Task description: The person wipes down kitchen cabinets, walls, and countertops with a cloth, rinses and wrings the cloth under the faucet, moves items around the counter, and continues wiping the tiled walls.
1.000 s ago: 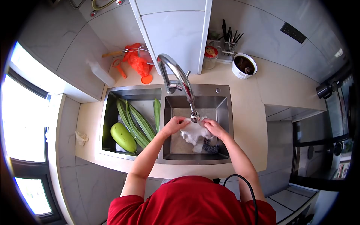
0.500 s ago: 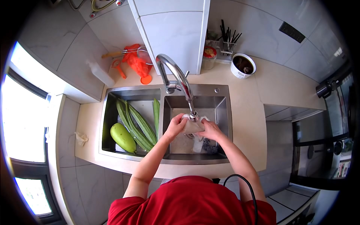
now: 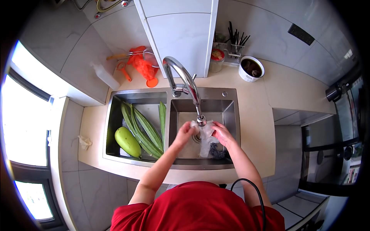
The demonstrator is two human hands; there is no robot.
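Head cam has the left hand (image 3: 186, 132) pinched shut on one bit of a wet white cloth (image 3: 208, 134) and the right hand (image 3: 222, 134) with fingers closed on its other edge, right under the tap (image 3: 195, 96), over the right basin (image 3: 189, 152). Dark scrubber (image 3: 218, 152) sits just below, then one fat gourd (image 3: 127, 142) plus some long ridged ones (image 3: 148, 128) in the left basin (image 3: 153, 109), and a bowl (image 3: 251, 69) of dark liquid back on the surface (image 3: 255, 142).
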